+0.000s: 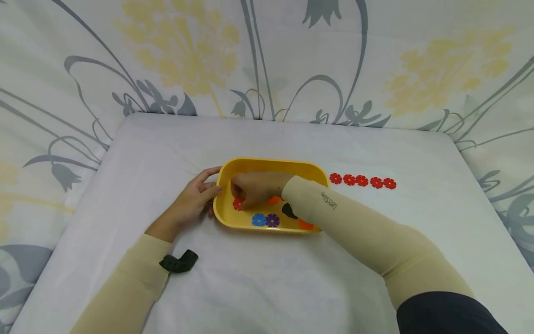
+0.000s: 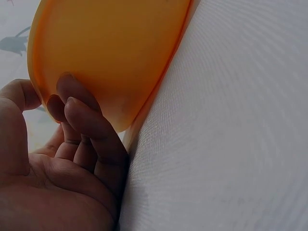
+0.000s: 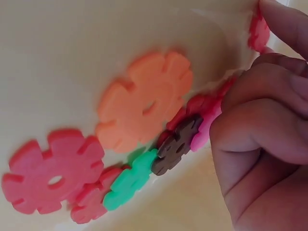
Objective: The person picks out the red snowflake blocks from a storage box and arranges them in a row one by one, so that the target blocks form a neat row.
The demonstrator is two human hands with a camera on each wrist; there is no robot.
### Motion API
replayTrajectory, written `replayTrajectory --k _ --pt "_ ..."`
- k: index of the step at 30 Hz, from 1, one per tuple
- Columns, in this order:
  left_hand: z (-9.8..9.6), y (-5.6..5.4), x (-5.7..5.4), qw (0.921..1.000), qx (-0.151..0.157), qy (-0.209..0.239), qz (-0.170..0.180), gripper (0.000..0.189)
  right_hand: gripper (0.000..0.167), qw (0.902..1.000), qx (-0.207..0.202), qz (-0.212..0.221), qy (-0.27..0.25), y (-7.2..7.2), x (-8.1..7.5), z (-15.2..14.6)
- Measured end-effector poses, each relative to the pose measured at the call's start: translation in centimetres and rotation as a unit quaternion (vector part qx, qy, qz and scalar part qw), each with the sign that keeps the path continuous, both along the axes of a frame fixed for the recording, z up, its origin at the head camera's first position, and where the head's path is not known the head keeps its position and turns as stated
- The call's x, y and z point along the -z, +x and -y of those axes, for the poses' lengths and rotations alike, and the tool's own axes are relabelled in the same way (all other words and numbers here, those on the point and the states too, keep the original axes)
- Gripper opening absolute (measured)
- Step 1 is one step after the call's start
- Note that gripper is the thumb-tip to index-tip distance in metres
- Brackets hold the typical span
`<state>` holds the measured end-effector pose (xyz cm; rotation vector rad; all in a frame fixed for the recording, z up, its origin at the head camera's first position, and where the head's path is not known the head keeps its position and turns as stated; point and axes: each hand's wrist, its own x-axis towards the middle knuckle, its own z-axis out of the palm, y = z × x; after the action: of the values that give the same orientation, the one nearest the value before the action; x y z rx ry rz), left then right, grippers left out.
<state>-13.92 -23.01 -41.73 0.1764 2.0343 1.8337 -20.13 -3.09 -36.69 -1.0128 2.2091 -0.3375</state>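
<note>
A yellow tray (image 1: 267,161) stands on the white-covered table. My left hand (image 1: 189,202) grips its left end, thumb at the rim and fingers bent against the outer wall (image 2: 130,48) in the left wrist view. Down inside the tray, my right hand (image 1: 258,188) pinches a red flower-shaped disc (image 3: 260,31) between thumb and finger. Nearby in the right wrist view lie an orange disc (image 3: 127,110), a green disc (image 3: 130,180), a brown disc (image 3: 178,147) and a pink-red disc (image 3: 29,178). A blue disc (image 1: 258,220) and a purple disc (image 1: 272,220) lie along the tray's near side.
Several red flower discs (image 1: 362,181) form a row on the table (image 1: 417,222), right of the tray. A black wrist camera (image 1: 179,262) sticks out from the left sleeve. Patterned fabric (image 1: 283,60) rises behind the table and at its sides.
</note>
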Motion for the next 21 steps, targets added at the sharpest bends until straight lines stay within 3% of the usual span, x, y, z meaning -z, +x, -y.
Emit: replayTrajectory --k 4,12,15,18,21 --pt "0.1 -0.1 -0.1 1.0 0.006 0.0 0.001 0.053 0.018 0.9998 0.008 0.017 0.005 0.1 0.0 -0.1" --pt "0.1 -0.1 0.2 1.0 0.007 0.004 -0.003 0.054 0.004 0.9994 -0.001 0.009 -0.033 0.1 -0.4 -0.7" --pt "0.1 0.0 0.3 0.9999 0.012 0.003 0.006 0.055 0.007 0.9983 0.016 0.036 -0.042 0.0 -1.6 -1.4" --pt "0.2 0.0 0.3 0.9999 0.012 0.002 0.007 0.055 0.014 0.9927 0.055 0.067 -0.083 -0.3 -3.7 -2.7" --pt "0.1 -0.1 0.2 1.0 0.007 -0.005 0.003 0.055 0.016 0.9821 0.108 0.051 -0.146 -0.8 -6.0 -4.9"
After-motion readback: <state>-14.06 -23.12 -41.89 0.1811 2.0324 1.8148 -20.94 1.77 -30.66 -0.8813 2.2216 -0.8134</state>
